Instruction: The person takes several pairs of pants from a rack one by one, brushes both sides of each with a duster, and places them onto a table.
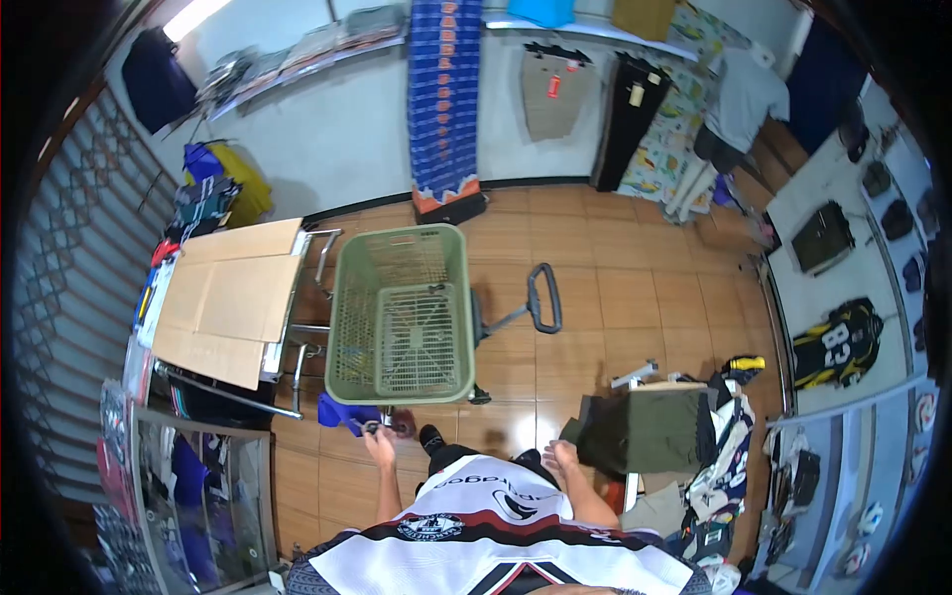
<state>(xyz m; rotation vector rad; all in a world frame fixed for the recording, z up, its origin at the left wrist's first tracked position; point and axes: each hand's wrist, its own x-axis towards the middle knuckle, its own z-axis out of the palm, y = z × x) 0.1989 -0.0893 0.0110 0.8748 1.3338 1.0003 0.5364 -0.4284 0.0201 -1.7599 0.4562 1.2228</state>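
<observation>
My left hand (378, 445) is low at the left, its fingers closed at the edge of a purple cloth item (342, 413), where a small dark part shows at the fingertips. A blurred reddish patch shows just right of that hand. My right hand (562, 457) is beside my body with its fingers loosely apart. Nearest to it is a dark olive garment (650, 431), laid flat on top of a pile; its left corner reaches close to my fingertips. Ahead of me a green plastic basket (466, 327) with slotted walls stands on the floor, its grey handle (547, 299) sticking out to the right.
Cardboard sheets (223, 302) lie on a metal-framed table left of the basket. A glass display case (203, 496) stands near my left. Folded clothes (719, 466) are heaped at the right. A dressed mannequin (739, 104) and cardboard boxes (734, 230) are at the back right.
</observation>
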